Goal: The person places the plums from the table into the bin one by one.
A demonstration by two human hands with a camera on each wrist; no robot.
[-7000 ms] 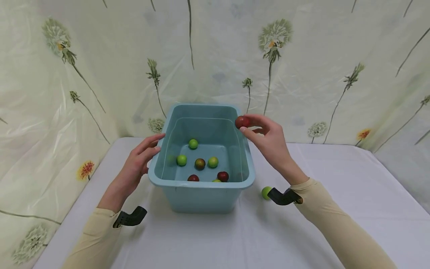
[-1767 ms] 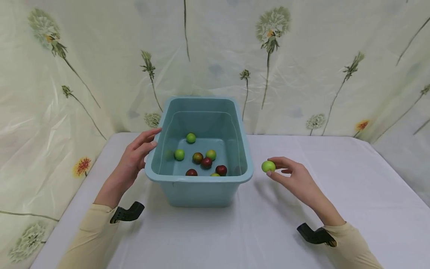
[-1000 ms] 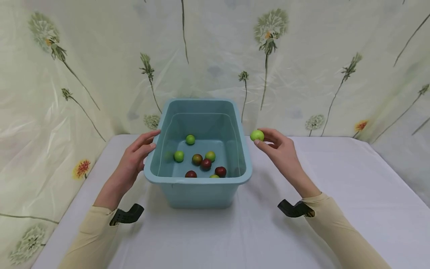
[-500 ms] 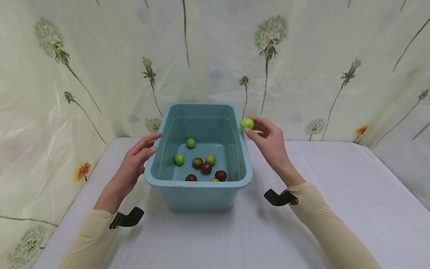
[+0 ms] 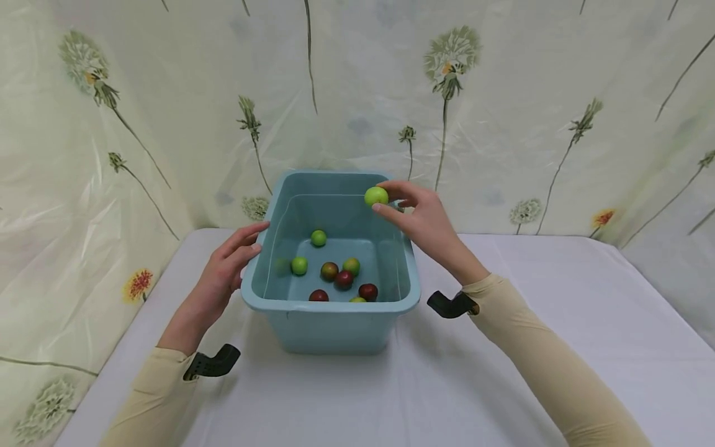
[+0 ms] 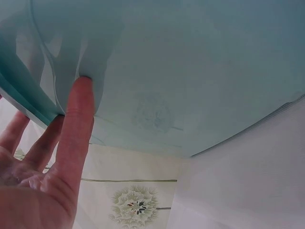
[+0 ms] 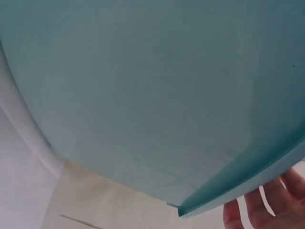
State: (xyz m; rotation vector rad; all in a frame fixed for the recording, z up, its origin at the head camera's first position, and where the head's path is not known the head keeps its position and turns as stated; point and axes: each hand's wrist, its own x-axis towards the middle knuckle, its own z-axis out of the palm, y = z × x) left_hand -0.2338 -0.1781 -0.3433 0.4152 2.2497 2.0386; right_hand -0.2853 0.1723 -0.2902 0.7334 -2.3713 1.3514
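My right hand (image 5: 424,217) pinches a small round green fruit (image 5: 375,196) between thumb and fingertips, above the back right part of a light blue plastic tub (image 5: 335,306). On the tub's left side, my left hand (image 5: 220,273) rests with loosely extended fingers at the rim. The left wrist view shows its thumb (image 6: 76,124) against the outer wall. Several plum-like fruits lie on the tub floor, among them a green one (image 5: 318,238) at the back, a dark red one (image 5: 343,279) near the middle and a brownish one (image 5: 329,271) beside it.
The tub stands upright on a white tablecloth (image 5: 530,347). Behind it hangs a pale curtain (image 5: 357,81) printed with dandelions. A black wrist mount (image 5: 452,304) juts from the right sleeve, close to the tub's right side.
The right hand earlier held a dark red fruit, now in the tub. It took the green fruit from the right and carried it left over the rim. The left hand stayed put.
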